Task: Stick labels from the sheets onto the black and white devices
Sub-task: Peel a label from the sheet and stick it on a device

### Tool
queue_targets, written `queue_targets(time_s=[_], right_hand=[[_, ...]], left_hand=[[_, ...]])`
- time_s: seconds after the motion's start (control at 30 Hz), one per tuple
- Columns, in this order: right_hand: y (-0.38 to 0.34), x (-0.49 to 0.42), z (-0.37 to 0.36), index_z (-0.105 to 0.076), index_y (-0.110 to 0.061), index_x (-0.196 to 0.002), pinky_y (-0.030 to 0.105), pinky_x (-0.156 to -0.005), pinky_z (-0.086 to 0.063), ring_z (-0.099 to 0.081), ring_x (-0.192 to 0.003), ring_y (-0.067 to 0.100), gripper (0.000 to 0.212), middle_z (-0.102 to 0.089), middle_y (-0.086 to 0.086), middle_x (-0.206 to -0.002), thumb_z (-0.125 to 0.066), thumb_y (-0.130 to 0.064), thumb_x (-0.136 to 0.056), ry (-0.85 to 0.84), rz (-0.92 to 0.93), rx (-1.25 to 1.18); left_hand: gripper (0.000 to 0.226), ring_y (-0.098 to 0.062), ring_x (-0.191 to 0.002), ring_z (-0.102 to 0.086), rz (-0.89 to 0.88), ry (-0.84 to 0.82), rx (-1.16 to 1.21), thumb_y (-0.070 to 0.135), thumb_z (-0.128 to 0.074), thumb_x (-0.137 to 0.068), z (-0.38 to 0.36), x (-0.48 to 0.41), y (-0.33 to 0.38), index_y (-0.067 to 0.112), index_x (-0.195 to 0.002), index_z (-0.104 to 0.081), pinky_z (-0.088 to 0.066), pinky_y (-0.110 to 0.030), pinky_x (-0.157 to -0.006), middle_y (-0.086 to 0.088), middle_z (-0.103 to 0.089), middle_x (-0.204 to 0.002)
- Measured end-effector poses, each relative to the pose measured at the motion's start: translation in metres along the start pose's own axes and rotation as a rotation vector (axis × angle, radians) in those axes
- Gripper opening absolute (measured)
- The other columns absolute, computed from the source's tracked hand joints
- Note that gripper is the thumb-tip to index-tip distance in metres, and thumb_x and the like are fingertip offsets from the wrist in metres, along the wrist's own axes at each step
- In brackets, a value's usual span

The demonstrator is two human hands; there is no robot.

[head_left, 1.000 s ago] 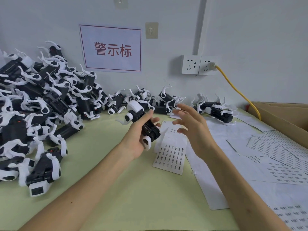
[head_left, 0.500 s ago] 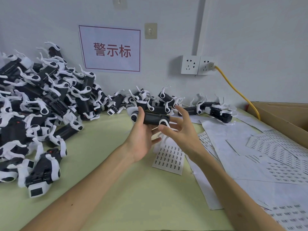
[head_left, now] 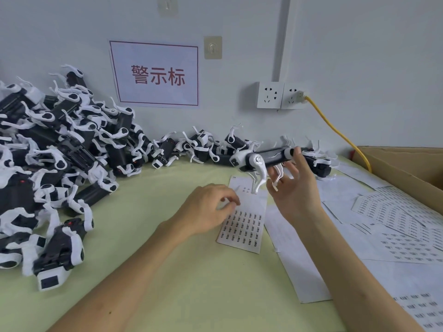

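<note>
My right hand (head_left: pixel 293 192) holds a black and white device (head_left: pixel 263 159) up above the table, lying sideways, its white legs hanging down. My left hand (head_left: pixel 208 209) hovers low over a small label sheet (head_left: pixel 247 226) on the green table, fingers curled down at the sheet's upper left part; whether it pinches a label I cannot tell. A big heap of black and white devices (head_left: pixel 55 149) fills the left side, and a row of devices (head_left: pixel 199 147) runs along the wall.
Larger label sheets (head_left: pixel 395 212) and bare backing papers (head_left: pixel 302 264) cover the table at the right. A cardboard box (head_left: pixel 412 168) stands at the far right. A yellow cable (head_left: pixel 335 130) runs from the wall socket (head_left: pixel 280 94) down behind the box.
The device passed from my left hand to my right hand and moved up and right. My left hand dropped down onto the small label sheet.
</note>
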State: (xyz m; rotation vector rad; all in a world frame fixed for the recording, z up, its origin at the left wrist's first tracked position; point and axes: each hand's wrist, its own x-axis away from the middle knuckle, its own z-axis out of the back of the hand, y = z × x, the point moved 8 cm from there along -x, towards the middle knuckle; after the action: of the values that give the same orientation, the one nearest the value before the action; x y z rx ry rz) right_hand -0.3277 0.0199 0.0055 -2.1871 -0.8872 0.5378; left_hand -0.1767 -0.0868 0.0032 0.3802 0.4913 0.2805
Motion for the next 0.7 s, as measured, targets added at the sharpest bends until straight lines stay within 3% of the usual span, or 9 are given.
queue_targets(time_s=[0.1,0.2,0.3,0.37,0.5,0.57,0.7], right_hand=[[0.002,0.0,-0.01,-0.064,-0.025,-0.121,0.03,-0.087,-0.041,-0.07,-0.076,0.006,0.04,-0.076,-0.005,-0.091,-0.068,-0.051,-0.091,-0.098,-0.018,0.146],[0.011,0.002,-0.023,-0.063,-0.026,-0.112,0.034,-0.092,-0.038,-0.07,-0.077,0.005,0.037,-0.075,-0.007,-0.091,-0.063,-0.055,-0.089,-0.159,-0.057,0.374],[0.013,0.006,-0.029,-0.063,-0.016,-0.126,0.041,-0.107,-0.044,-0.072,-0.106,0.02,0.06,-0.075,0.003,-0.116,-0.069,-0.058,-0.083,-0.156,-0.036,0.514],[0.012,0.007,-0.029,-0.058,-0.014,-0.135,0.047,-0.112,-0.044,-0.068,-0.116,0.027,0.078,-0.073,0.008,-0.122,-0.078,-0.061,-0.076,-0.13,-0.011,0.529],[0.009,0.008,-0.033,-0.057,-0.01,-0.134,0.049,-0.109,-0.047,-0.07,-0.112,0.029,0.08,-0.075,0.009,-0.115,-0.08,-0.06,-0.075,-0.13,0.049,0.575],[0.007,0.009,-0.033,-0.057,-0.012,-0.134,0.046,-0.106,-0.049,-0.071,-0.11,0.027,0.086,-0.076,0.006,-0.112,-0.081,-0.065,-0.07,-0.111,0.062,0.6],[0.006,0.011,-0.032,-0.057,-0.025,-0.135,0.033,-0.094,-0.048,-0.071,-0.107,0.008,0.085,-0.075,-0.008,-0.114,-0.079,-0.07,-0.066,-0.07,0.09,0.607]], left_hand=[[0.018,-0.011,-0.081,-0.07,0.243,0.041,0.472,0.023,-0.055,-0.105,0.007,0.0,-0.021,0.018,-0.106,-0.072,-0.052,-0.031,-0.078,-0.001,-0.078,-0.094],[0.045,-0.026,-0.09,-0.072,0.382,-0.008,0.969,0.044,-0.039,-0.107,0.0,0.0,-0.018,0.01,-0.121,-0.066,-0.052,-0.037,-0.08,-0.016,-0.077,-0.107],[0.057,-0.026,-0.098,-0.068,0.308,-0.146,0.928,0.056,-0.042,-0.102,-0.009,0.002,-0.001,0.011,-0.128,-0.064,-0.051,-0.033,-0.083,-0.016,-0.074,-0.117],[0.051,-0.019,-0.092,-0.067,0.269,-0.172,0.885,0.053,-0.047,-0.098,-0.016,0.004,0.007,0.014,-0.123,-0.067,-0.05,-0.03,-0.08,-0.006,-0.075,-0.108],[0.025,-0.012,-0.082,-0.067,0.281,-0.084,0.905,0.037,-0.053,-0.105,-0.017,0.005,0.009,0.021,-0.114,-0.07,-0.053,-0.025,-0.073,0.005,-0.073,-0.094],[0.024,-0.016,-0.085,-0.069,0.277,-0.063,0.918,0.035,-0.055,-0.105,-0.015,0.005,0.008,0.018,-0.115,-0.07,-0.054,-0.025,-0.071,0.0,-0.074,-0.099],[0.027,-0.021,-0.099,-0.075,0.271,0.023,0.989,0.026,-0.055,-0.105,-0.009,0.003,0.007,0.007,-0.117,-0.07,-0.055,-0.022,-0.081,-0.013,-0.078,-0.107]])
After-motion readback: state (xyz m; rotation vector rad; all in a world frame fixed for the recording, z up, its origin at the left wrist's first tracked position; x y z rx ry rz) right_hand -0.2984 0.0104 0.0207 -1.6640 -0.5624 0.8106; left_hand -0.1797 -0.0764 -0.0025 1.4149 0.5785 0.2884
